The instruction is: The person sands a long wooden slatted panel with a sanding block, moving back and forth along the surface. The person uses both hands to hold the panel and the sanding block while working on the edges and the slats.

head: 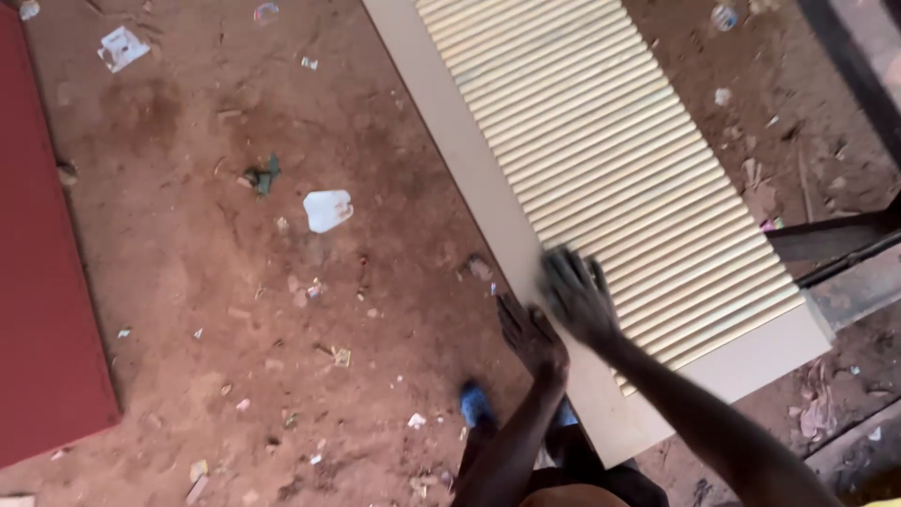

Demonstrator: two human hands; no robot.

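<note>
Seen from the head camera, a person bends over a long pale board (488, 188) faced with a run of close-set ribbed slats (610, 160), which lies flat above a red dirt floor (206, 282). The right hand (577, 299) is spread wide, palm down, fingers splayed, at the near left edge of the slatted field, just where ribs meet the board's plain border. It is blurred, so whether it presses or sweeps cannot be told. The left hand (530, 336) sits just beside it and nearer the body, open too, its fingers on the plain border at the board's edge; it grips nothing. The board stretches away from both hands toward the top of the frame, its near end just right of the right forearm.

Judged from this, the work is smoothing or checking the ribbed face by touch. It would go best with the flat palm travelling along the slats rather than across them, light pressure, and the left hand kept planted on the border to steady the panel.

Below the left hand a blue shoe (476, 404) stands on the dirt. Well to the left of both hands lie a white plastic scrap (328, 208) and a red panel (38, 263).
</note>
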